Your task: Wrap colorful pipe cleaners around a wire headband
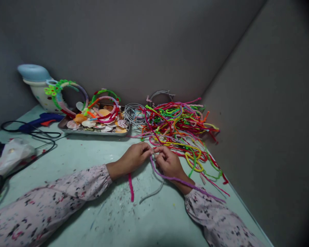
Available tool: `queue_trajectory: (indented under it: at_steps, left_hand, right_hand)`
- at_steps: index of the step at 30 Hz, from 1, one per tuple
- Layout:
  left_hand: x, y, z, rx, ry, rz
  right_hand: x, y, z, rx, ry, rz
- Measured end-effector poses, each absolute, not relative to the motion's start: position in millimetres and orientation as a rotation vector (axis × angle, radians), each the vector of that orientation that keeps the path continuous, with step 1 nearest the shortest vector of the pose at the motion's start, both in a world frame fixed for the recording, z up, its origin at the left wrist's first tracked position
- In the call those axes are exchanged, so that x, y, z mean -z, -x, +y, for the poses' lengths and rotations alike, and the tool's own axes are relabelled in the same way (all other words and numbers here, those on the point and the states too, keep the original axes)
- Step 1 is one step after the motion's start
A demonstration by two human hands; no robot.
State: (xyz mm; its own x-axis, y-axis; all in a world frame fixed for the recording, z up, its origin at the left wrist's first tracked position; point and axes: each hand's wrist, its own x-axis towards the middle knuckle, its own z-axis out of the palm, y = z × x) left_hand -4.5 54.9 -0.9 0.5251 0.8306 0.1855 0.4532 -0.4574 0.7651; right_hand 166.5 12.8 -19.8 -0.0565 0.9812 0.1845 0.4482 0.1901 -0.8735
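My left hand (136,156) and my right hand (168,161) meet over the table, both closed in a pinch with their fingertips almost touching. Between them is the end of a purple pipe cleaner (175,178), whose long tail drapes over my right wrist and sleeve. A grey pipe cleaner (154,194) curves out below my right hand; its upper end is hidden. Beneath my left wrist, a pink pipe cleaner (131,188) sticks out toward me. The exact contact at the fingertips is too small to make out.
A large tangle of coloured pipe cleaners (177,120) lies behind my right hand. Left of it are coiled grey wire (136,114) and a metal tray (98,133) of shells and wrapped headbands. Farther left stand a blue-lidded container (42,91), a blue glue gun (38,122) and a plastic bag (14,154).
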Motion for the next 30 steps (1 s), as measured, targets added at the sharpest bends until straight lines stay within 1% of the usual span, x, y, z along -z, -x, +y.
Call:
queue_trajectory:
  at_steps: [10,20,30]
  left_hand:
    - [-2.2,4.9,50.8,-0.727,-2.276,1.07]
    - [2.5,5.8,54.2,-0.774,-2.151,0.993]
    - [-0.7,7.1,50.2,-0.716,-2.382,1.01]
  right_hand:
    - [17.3,-165.0,10.5,-0.905,1.343,-1.596]
    - [18.2,-166.5,12.7,-0.967,1.358,-1.552]
    - [16.8,-164.8,10.5,-1.088,1.263,-1.493]
